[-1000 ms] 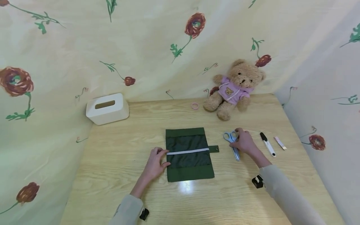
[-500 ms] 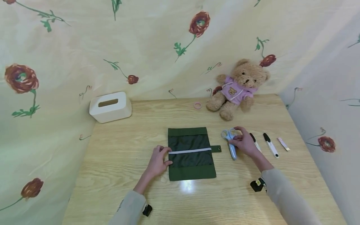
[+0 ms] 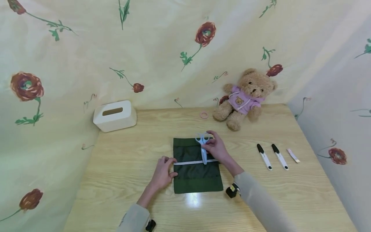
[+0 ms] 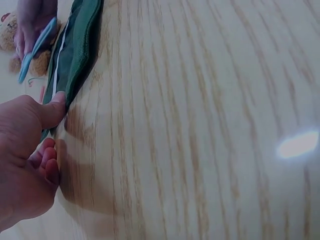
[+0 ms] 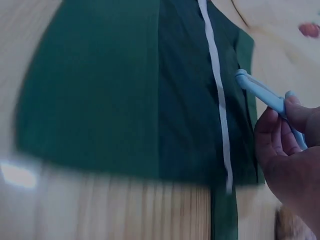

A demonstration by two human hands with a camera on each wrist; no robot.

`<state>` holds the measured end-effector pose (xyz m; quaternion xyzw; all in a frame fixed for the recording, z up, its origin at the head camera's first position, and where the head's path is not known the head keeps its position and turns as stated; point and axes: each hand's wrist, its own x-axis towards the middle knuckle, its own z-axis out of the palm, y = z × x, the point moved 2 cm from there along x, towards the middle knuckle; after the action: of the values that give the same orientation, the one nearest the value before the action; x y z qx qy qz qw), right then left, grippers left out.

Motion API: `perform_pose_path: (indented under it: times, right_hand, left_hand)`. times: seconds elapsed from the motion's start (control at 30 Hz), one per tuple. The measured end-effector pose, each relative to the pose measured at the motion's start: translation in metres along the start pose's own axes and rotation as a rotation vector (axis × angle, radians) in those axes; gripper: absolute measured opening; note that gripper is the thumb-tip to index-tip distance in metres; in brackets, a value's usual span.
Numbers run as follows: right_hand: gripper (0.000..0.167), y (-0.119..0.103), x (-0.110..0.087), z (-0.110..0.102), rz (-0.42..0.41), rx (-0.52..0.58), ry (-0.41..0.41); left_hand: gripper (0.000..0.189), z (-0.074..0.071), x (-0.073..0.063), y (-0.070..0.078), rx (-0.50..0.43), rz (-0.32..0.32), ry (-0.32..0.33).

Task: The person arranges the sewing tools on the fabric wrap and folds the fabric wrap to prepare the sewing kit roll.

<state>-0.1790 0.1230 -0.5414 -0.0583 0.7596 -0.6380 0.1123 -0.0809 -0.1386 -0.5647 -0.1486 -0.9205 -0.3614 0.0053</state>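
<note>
A dark green fabric roll-up case [image 3: 198, 185] lies spread out, a white elastic band [image 3: 188, 162] across its middle. My left hand [image 3: 162, 170] rests at the case's left edge; thumb and forefinger touch it a little apart from each other. In the left wrist view the thumb [image 4: 54, 109] lies on the cloth edge. My right hand [image 3: 216, 149] pinches light blue scissors [image 3: 204, 151] between thumb and fingers. The scissors are over the upper right of the case, handles away from me, the blue-covered tip overlapping the band in the head view.
To the right lie two white tools with black caps [image 3: 264, 158] and a small pink-and-white strip [image 3: 293, 156]. A teddy bear [image 3: 243, 100] in a purple top sits at the back, beside a pink ring [image 3: 204, 115]. At the back left stands a white tissue box [image 3: 115, 117].
My right hand has carried the scissors leftward from the table beside the case to over it. A white tool it had hidden now shows. The left hand keeps its place at the edge.
</note>
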Motion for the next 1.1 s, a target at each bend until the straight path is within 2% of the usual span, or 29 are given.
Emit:
perform_pose_path:
  times: [0.1, 0.3, 0.6, 0.7, 0.87, 1.1]
  right_hand:
    - [0.064, -0.004, 0.010, 0.017, -0.019, -0.030, -0.004]
    - [0.063, -0.009, 0.030, 0.056, -0.022, -0.032, 0.014]
    - [0.063, -0.008, 0.041, 0.091, -0.056, -0.046, 0.043]
    - [0.062, -0.005, 0.042, 0.097, -0.065, -0.083, 0.036]
    - [0.060, -0.003, 0.041, 0.099, -0.084, -0.152, -0.022]
    - [0.062, -0.004, 0.038, 0.100, -0.091, -0.240, -0.097]
  left_hand:
    - [0.045, 0.005, 0.002, 0.002, -0.006, 0.005, 0.023]
    - [0.045, 0.000, 0.001, -0.002, 0.008, 0.016, 0.021]
    - [0.045, 0.003, -0.001, -0.005, 0.027, 0.030, 0.000]
    - [0.046, 0.003, 0.000, -0.005, 0.041, 0.036, -0.009]
    - [0.045, 0.003, 0.002, -0.006, 0.064, 0.033, -0.021]
    - [0.045, 0.003, 0.004, -0.007, 0.074, -0.014, -0.065]
